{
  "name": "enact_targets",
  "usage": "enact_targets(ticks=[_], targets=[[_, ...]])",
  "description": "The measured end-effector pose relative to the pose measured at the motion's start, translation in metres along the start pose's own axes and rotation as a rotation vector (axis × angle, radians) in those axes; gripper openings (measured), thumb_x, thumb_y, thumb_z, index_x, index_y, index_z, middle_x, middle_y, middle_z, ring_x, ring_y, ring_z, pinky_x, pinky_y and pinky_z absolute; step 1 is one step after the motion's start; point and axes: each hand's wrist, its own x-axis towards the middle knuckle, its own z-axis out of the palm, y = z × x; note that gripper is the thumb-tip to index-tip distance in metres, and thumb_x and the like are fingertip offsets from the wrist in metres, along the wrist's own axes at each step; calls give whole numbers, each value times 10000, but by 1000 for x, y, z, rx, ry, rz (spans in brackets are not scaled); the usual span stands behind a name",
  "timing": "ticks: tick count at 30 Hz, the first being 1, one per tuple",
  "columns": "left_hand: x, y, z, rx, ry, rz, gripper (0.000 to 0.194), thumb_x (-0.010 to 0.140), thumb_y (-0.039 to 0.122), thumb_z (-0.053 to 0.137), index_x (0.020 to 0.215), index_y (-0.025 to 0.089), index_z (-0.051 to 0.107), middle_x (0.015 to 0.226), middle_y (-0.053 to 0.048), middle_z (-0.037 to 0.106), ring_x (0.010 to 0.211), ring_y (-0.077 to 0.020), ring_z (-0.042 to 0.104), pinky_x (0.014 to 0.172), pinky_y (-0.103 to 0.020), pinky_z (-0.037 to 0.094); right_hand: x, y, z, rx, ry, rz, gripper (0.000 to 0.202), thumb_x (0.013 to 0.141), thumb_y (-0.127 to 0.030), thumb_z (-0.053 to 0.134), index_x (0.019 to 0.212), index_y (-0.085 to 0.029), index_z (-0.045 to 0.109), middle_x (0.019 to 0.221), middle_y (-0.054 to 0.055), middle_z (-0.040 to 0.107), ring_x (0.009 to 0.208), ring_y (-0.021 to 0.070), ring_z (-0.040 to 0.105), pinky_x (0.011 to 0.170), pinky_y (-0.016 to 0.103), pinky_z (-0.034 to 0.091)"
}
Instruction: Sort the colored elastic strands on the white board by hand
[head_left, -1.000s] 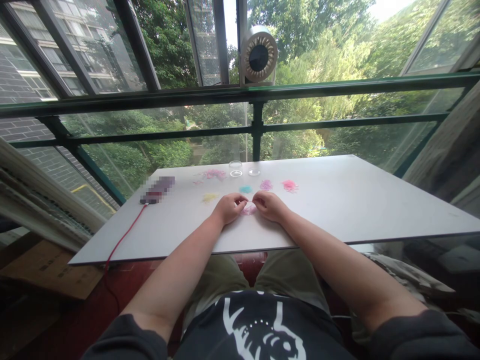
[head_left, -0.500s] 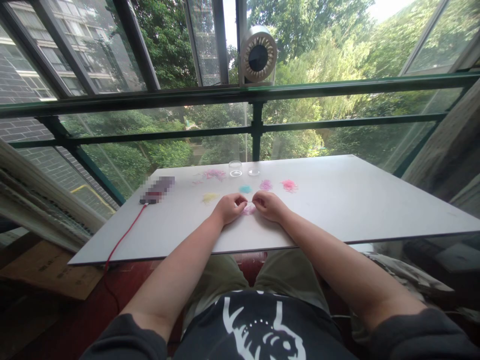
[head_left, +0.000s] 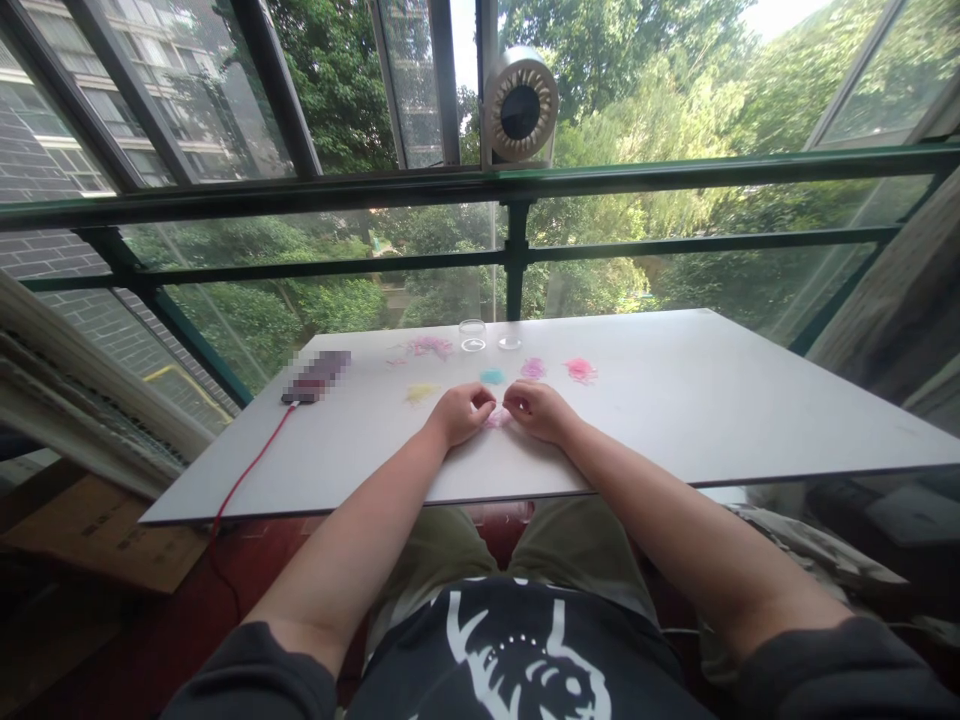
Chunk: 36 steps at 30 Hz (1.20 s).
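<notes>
My left hand [head_left: 463,413] and my right hand [head_left: 537,409] face each other close together over the white table [head_left: 675,400]. The fingers of both are pinched; whatever lies between the fingertips is too small to make out. Below and between them is a small pile of pale pink-purple strips [head_left: 496,420], partly hidden by the hands. Just beyond the fingertips lies a turquoise pile [head_left: 492,376]. A purple pile [head_left: 533,369] and a bright pink pile [head_left: 581,371] are behind my right hand. To the left of my left hand is a yellow pile [head_left: 421,393].
Two clear round containers [head_left: 472,338] [head_left: 510,342] stand near the table's far edge. A pink-purple pile [head_left: 429,346] lies at the far left. A blurred-out device [head_left: 319,377] with a red cable [head_left: 259,457] rests on the left side. Behind are a green railing and windows.
My fingertips have shifted very slightly, still pinched over the pale pile. The whole view has moved a little; the piles and containers keep their places on the table.
</notes>
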Motion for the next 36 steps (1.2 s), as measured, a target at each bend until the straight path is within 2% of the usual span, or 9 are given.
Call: enact_targets(ticks=[5,10,12,14,17,20,25,29,36], targets=[[1,-1,-1,-6,13,17,143,749,229,492,762,159,616,724,-6,643,668,-112,566,671,-223,442,2,1,-2,7,28,-3,77,756,-176,504,723,-170,574,668,7,510,593,106,438,587,224,345],[3,-9,-4,-23,84,-81,146,744,262,502,773,165,608,744,-12,652,679,-120,571,682,-231,453,0,5,-6,26,92,82,103,772,-182,480,743,-165,577,653,6,522,583,112,441,578,232,359],[3,-11,-4,-36,116,-113,149,743,277,507,775,168,605,745,-13,651,678,-121,573,682,-233,455,-1,6,-7,28,62,104,100,753,-229,533,794,-161,594,682,14,547,610,121,468,598,239,381],[3,-13,-4,-40,126,-124,151,741,286,513,771,169,604,740,-12,649,675,-122,573,681,-235,456,-1,8,-7,4,-9,71,212,690,-304,627,849,-164,619,756,33,579,692,146,508,670,266,406],[3,-13,-3,-37,121,-132,152,736,292,519,766,170,605,733,-12,647,674,-124,572,681,-238,457,1,9,-4,-61,-74,18,236,633,-343,687,810,-188,666,824,52,598,785,176,529,771,307,403],[3,-12,-3,-37,117,-147,150,731,290,523,767,171,606,745,-14,651,684,-126,573,682,-238,458,2,10,-3,-67,-64,56,97,685,-264,635,715,-184,680,763,44,599,724,150,531,727,274,411],[3,-11,-4,-35,102,-158,153,730,292,526,771,170,609,752,-17,653,691,-129,577,688,-237,457,3,7,-6,-25,-92,109,113,714,-216,582,717,-160,680,676,22,613,579,102,502,598,223,396],[3,-9,-5,-38,91,-164,157,729,293,531,774,166,611,750,-19,653,682,-128,574,686,-236,457,2,7,-8,45,-82,150,145,724,-233,570,755,-159,691,688,30,654,594,116,533,593,226,403],[2,-9,-4,-49,86,-175,164,730,296,531,782,163,613,727,-16,641,674,-125,572,665,-233,452,1,14,-7,270,-38,308,209,767,-267,520,832,-147,678,696,35,692,624,131,607,628,226,443]])
